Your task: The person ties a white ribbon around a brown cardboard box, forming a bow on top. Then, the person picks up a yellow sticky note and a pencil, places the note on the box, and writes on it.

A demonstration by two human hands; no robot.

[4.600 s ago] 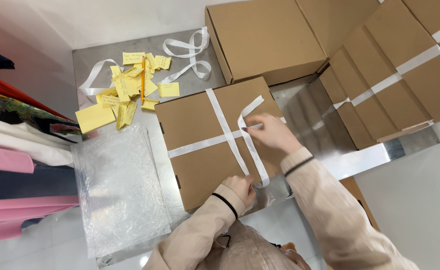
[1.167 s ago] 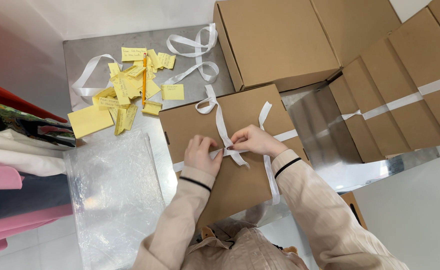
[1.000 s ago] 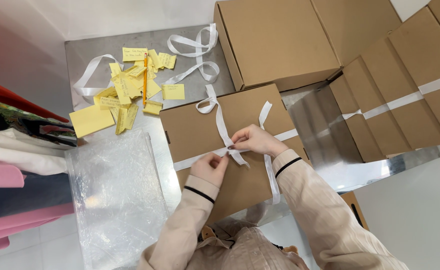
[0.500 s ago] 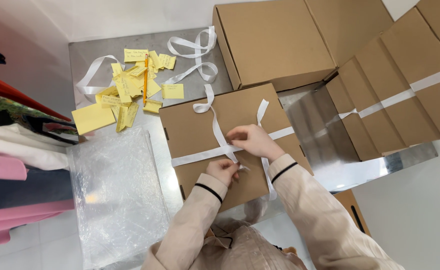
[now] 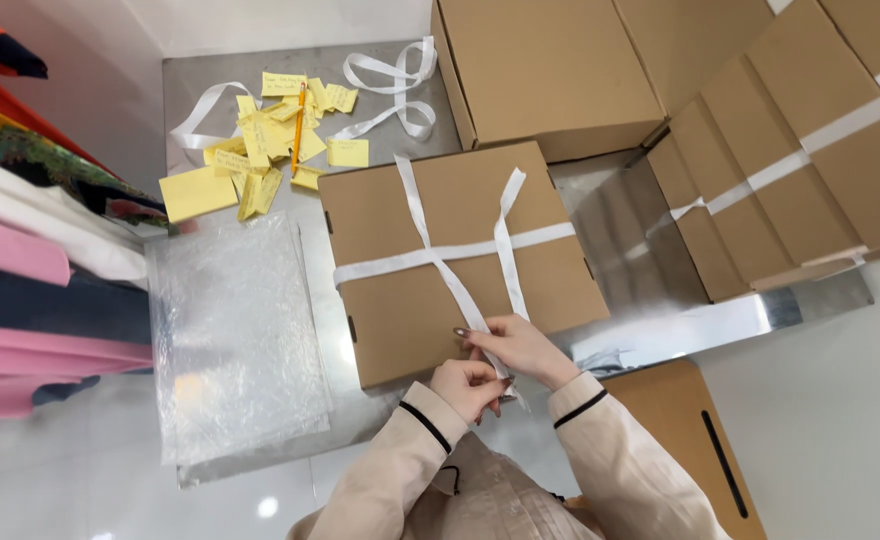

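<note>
A flat brown cardboard box (image 5: 430,300) lies on a steel table (image 5: 330,330) in front of me, wrapped with a white ribbon (image 5: 430,255) that crosses over its lid. Both my hands are at the box's near edge. My left hand (image 5: 468,385) pinches the ribbon's end just below the edge. My right hand (image 5: 522,348) grips the same ribbon strands a little higher, against the lid.
Yellow paper notes (image 5: 260,150) with a pencil (image 5: 299,128) and loose white ribbon (image 5: 390,85) lie at the table's far side. A sheet of bubble wrap (image 5: 235,330) lies left. More cardboard boxes (image 5: 550,70) are stacked behind and right. Coloured garments (image 5: 30,290) hang at left.
My hands have moved from the middle of the lid down to the near edge, drawing the ribbon ends toward me. The ribbon now lies flatter across the box.
</note>
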